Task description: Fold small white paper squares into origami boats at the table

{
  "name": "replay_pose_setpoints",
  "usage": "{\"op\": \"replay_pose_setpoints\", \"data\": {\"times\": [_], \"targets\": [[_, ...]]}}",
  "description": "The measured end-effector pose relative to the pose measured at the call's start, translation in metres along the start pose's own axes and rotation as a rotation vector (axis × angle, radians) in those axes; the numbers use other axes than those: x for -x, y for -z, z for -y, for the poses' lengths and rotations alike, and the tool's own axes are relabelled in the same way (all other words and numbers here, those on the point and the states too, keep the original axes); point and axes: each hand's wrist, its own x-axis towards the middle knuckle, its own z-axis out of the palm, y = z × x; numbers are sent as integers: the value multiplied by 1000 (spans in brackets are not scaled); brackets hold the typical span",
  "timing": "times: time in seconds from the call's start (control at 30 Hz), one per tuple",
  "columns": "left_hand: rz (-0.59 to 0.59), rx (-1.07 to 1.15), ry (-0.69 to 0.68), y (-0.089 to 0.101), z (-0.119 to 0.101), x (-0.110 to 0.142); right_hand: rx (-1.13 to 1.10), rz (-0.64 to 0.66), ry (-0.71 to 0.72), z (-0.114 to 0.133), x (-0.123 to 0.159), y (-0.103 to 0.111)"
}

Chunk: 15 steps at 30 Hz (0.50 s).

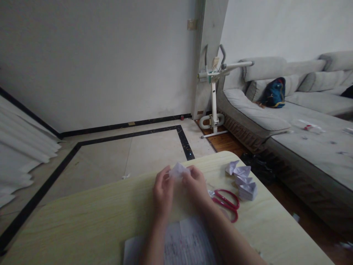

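Observation:
Between my two hands is a small piece of folded white paper [178, 169], its peak pointing away from me above the table. My left hand [162, 187] is closed on its left side, the fingertips partly hidden. From the right, my right hand [195, 184] pinches the same paper. Red-handled scissors [226, 200] lie just right of my right hand, their blades partly covered by it. Beyond them, several folded paper boats [244, 180] stand in a row near the right edge. Under my forearms lies a sheet with writing [184, 241].
The pale wooden table [91, 224] has a rounded far corner. Behind it stands a white exercise machine [213, 92]. To the right is a grey sofa [311, 110] with a blue backpack [275, 92] on it. A white curtain [22, 147] hangs at left.

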Motion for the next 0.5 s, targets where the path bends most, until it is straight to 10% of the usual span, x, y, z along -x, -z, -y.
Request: {"op": "replay_pose_setpoints", "data": {"times": [0.17,0.5], "targets": [[105,-276,-300,0,0,3,58,26,25,-3,1,0],[203,-226,-209,-4,0,7,-49,55,11,-4,1,0]]}}
